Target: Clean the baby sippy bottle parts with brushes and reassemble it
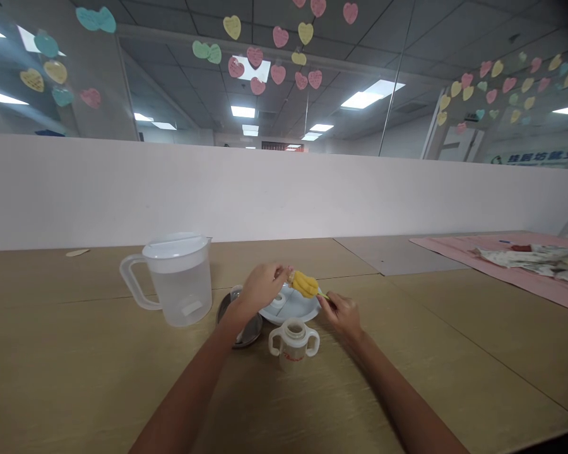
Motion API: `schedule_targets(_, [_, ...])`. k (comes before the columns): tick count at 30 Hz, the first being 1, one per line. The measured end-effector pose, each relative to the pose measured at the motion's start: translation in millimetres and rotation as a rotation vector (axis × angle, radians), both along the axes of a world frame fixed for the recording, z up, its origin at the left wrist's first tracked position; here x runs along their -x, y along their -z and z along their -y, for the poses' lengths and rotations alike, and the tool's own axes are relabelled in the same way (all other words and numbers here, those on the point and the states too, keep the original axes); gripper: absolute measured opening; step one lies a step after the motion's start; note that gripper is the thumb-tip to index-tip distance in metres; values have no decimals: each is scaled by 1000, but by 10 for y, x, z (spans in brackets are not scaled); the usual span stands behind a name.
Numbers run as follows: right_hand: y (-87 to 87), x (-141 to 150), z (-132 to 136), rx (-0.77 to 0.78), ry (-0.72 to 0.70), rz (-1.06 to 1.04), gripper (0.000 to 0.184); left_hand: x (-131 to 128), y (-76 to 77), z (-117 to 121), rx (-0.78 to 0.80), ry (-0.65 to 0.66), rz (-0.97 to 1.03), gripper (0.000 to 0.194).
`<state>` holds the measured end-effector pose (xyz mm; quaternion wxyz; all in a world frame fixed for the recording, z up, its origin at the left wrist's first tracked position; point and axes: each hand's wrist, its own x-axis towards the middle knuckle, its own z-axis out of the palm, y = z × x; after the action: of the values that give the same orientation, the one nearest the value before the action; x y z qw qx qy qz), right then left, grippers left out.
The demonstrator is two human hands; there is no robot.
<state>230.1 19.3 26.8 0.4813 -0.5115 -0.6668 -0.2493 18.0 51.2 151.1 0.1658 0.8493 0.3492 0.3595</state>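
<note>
My right hand (342, 314) pinches the thin greenish handle of a brush with a yellow sponge head (305, 284). The head points left, toward my left hand (264, 288), whose fingers are closed around a small pale, see-through piece (291, 275) at the brush's tip. Just what that piece is cannot be made out. Below the brush, a two-handled baby bottle (294, 345) with red print stands upright, its top uncovered. Behind it lies a white divided plate (293, 308) with a white ring (278, 301) on it. A dark round metal dish (252, 330) is partly hidden by my left hand and forearm.
A lidded clear plastic pitcher (182, 284) with some water stands to the left. Farther back lies a flat tan piece (77, 252). On the right, a pink sheet (454, 248) bears crumpled cloths (525, 257). A white low wall (284, 195) borders the wooden table (99, 366).
</note>
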Motion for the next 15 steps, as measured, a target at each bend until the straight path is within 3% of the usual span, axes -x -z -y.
schedule_targets(7, [-23, -2, 4, 23, 21, -26, 45, 29, -17, -51, 306, 275, 177, 34])
schedule_targets(15, [-15, -20, -12, 39, 6, -44, 46, 52, -61, -22, 421, 359, 262, 34])
